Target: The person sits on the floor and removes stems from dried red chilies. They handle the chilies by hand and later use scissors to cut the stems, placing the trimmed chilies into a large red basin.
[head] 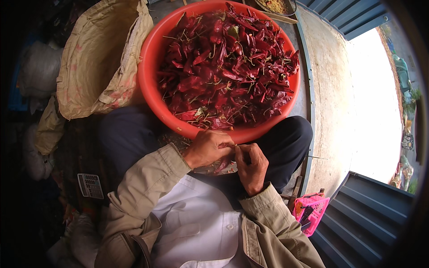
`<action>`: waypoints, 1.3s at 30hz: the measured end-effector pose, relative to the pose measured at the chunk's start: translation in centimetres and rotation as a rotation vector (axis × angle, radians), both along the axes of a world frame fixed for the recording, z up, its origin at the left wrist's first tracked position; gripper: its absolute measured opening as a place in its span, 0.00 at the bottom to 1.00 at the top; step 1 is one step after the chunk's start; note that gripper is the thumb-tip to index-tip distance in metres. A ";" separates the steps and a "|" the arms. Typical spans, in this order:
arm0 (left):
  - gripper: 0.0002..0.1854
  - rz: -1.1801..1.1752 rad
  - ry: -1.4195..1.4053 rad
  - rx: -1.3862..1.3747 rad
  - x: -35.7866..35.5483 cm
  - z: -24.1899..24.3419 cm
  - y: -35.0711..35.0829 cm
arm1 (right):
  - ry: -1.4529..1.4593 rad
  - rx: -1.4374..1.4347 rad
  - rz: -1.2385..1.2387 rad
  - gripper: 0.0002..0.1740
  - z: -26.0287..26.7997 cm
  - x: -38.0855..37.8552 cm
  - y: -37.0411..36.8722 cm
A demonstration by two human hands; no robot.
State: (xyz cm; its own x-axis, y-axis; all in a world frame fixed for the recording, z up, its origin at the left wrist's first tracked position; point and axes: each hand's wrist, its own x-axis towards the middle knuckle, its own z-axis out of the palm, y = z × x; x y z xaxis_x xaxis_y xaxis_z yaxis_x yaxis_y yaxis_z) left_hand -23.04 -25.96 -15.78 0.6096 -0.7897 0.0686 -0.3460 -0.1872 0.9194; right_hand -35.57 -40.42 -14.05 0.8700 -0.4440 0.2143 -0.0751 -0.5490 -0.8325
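Dried red chili peppers (214, 73), many with thin pale stems, fill a large red plastic basin (150, 90) in front of my knees. Just below the basin's near rim my two hands meet. My left hand (209, 149) is closed around a dried red chili (225, 145), whose stem end points to the right. At that end the thumb and forefinger of my right hand (252, 164) are pinched together; what lies between their tips is too small to tell. Beneath the hands, another dark red chili (222, 165) shows between my legs.
An open woven sack (90, 63) stands left of the basin. A calculator (90, 186) lies at the lower left. On the right are a pink plastic basket (313, 214) and blue corrugated metal panels (365, 214). A container of yellowish bits (273, 5) is beyond the basin.
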 end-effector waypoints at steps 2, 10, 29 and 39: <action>0.08 0.020 -0.070 -0.024 0.0 -0.2 -0.1 | 0.039 0.131 -0.040 0.05 -0.1 -0.1 0.1; 0.07 0.017 -0.357 -0.046 0.5 -0.4 -0.4 | 0.191 0.560 -0.095 0.09 0.6 -0.4 0.3; 0.12 -0.066 -0.371 -0.034 0.7 0.1 -0.2 | 0.128 0.342 0.013 0.07 -0.2 -0.8 -1.0; 0.07 -0.092 -0.296 -0.009 0.9 0.7 0.0 | 0.185 0.467 0.044 0.07 1.2 -0.7 -1.2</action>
